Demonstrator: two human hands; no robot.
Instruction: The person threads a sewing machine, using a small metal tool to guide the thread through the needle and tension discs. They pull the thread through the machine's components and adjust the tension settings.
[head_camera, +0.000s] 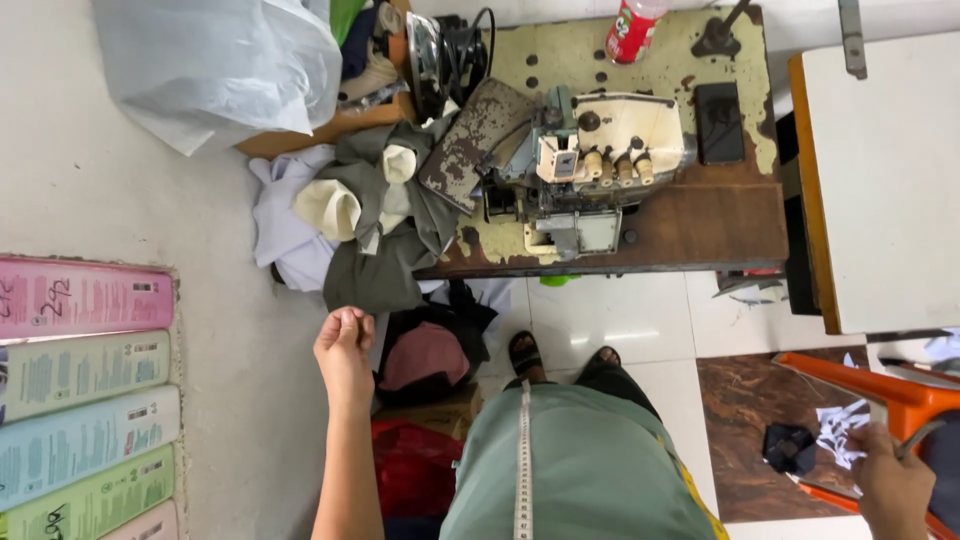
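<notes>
My left hand (345, 348) is closed in a fist at the lower hem of an olive-green cloth (375, 270), apparently pinching it. The cloth hangs off the left end of a worn wooden sewing table (700, 225), heaped with cream and white pieces. My right hand (890, 482), at the bottom right, grips the edge of an orange plastic chair (870, 385). A white measuring tape (522, 460) hangs down my green top. My sandalled feet stand on pale tiles below the table.
A cream overlock sewing machine (590, 160) sits on the table with a black phone (720, 122) and a red bottle (632, 28). A white-topped table (890, 170) stands right. Coloured boxes (80, 400) are stacked left, bags of cloth (425, 355) lie by my feet, and a plastic bag (220, 60) is upper left.
</notes>
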